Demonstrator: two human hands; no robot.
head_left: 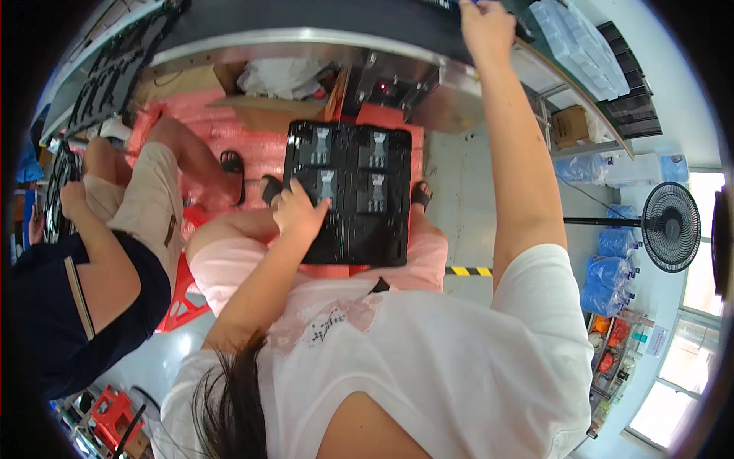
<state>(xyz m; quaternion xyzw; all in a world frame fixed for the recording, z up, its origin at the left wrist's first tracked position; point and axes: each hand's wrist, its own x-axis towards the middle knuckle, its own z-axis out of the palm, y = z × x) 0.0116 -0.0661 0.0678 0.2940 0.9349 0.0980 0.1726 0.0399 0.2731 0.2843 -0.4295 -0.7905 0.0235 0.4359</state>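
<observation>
Left hand (300, 210) gripping black tray (348, 195) edge; right hand (486, 27) at conveyor (306, 23), fingertips cut off, grip unclear.

Arms split, high and low
Left hand (300, 214) low, fingers curled, elbow bent; right hand (486, 27) far forward, arm outstretched.

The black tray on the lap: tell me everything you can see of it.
The black tray looks like thin moulded plastic, rectangular, with rows of pockets. Four pockets on its far half hold small grey parts; the near ones look empty. It lies about flat across the person's knees, over pink sheeting. The left hand rests on its left edge; the right hand is raised to the conveyor, clear of it.
</observation>
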